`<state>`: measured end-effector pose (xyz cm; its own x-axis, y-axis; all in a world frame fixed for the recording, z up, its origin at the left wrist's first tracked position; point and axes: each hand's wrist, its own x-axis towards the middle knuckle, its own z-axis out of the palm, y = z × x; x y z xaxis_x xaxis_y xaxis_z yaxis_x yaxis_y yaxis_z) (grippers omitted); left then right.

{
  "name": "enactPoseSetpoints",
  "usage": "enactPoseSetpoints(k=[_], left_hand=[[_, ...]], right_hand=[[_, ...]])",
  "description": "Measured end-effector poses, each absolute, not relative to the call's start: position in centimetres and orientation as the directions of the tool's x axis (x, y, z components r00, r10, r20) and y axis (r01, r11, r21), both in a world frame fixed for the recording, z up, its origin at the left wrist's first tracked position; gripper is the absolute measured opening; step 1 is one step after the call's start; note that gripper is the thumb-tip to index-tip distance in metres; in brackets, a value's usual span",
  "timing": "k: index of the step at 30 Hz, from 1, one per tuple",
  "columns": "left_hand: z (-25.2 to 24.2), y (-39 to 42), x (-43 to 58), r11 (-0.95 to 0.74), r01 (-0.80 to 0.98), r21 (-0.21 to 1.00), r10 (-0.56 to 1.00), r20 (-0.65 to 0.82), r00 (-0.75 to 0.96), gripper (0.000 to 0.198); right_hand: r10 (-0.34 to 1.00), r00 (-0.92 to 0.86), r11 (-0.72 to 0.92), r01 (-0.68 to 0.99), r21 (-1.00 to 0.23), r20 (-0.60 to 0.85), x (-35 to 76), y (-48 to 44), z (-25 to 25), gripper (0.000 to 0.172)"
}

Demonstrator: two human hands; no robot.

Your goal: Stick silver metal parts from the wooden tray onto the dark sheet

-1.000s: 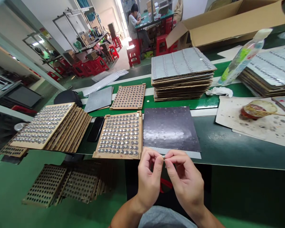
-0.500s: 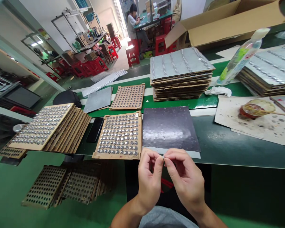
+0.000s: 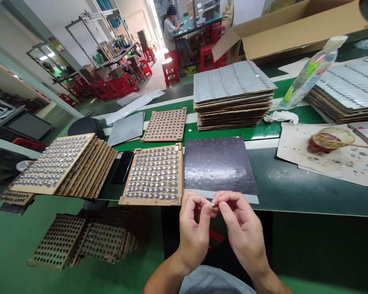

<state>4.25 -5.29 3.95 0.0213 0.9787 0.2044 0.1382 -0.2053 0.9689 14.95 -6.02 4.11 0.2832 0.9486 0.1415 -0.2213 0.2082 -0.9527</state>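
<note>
My left hand (image 3: pixel 194 232) and my right hand (image 3: pixel 243 230) are raised close together over the front edge of the green workbench (image 3: pixel 282 200). A tiny silver metal part (image 3: pixel 213 204) is pinched between their fingertips. Just beyond my left hand lies a wooden peg board (image 3: pixel 151 200) filled with rows of silver metal discs. Beyond my right hand, a dark speckled sheet (image 3: pixel 217 163) lies flat, and its near edge is close to my fingers.
A stack of disc-filled wooden boards (image 3: pixel 86 167) stands left, with more perforated boards (image 3: pixel 79 241) below. Studded cardboard stacks (image 3: pixel 233 106) stand behind, beside a plastic bottle (image 3: pixel 309 73) and stained paper (image 3: pixel 334 163). A seated person (image 3: pixel 171 34) works far off.
The tiny metal part has shifted slightly right, and my right fingers have changed their hold on it. The whole view has drifted a little.
</note>
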Motion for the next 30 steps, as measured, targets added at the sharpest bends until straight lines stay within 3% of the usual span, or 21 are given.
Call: enactPoseSetpoints(k=[6,13,16,18,20,25,30], left_hand=[[3.9,-5.4,4.4,-0.202,0.140,0.969,0.979,0.203,0.012,0.025],[3.8,-5.4,4.4,-0.135,0.058,0.989,0.989,0.132,0.062,0.027],[4.0,-5.2,4.6,-0.071,-0.035,0.997,0.995,0.073,0.072,0.031],[3.9,-5.1,4.6,-0.031,-0.085,0.996,0.997,0.037,0.068,0.032],[3.8,-5.1,4.5,0.003,-0.116,0.993,0.998,0.004,0.058,0.032],[3.3,-5.2,4.4,0.059,-0.194,0.979,0.998,-0.051,0.049,0.031],[3.6,-5.3,4.6,-0.036,-0.144,0.989,0.999,0.034,-0.020,0.030]], right_hand=[[0.939,0.276,0.256,-0.157,-0.954,0.207,15.0,-6.0,3.9,0.008],[0.977,0.196,0.153,-0.394,-0.906,0.080,15.2,-6.1,3.4,0.022],[0.981,0.188,0.130,-0.402,-0.906,0.057,15.2,-6.2,3.0,0.020],[0.965,0.234,0.189,-0.319,-0.929,0.116,15.2,-6.3,2.7,0.011],[0.915,0.305,0.318,-0.136,-0.938,0.266,15.3,-6.3,2.4,0.008],[0.667,0.220,0.634,0.335,-0.697,0.712,15.5,-6.0,1.9,0.035],[0.566,0.126,0.673,0.499,-0.545,0.815,15.5,-5.7,2.0,0.032]])
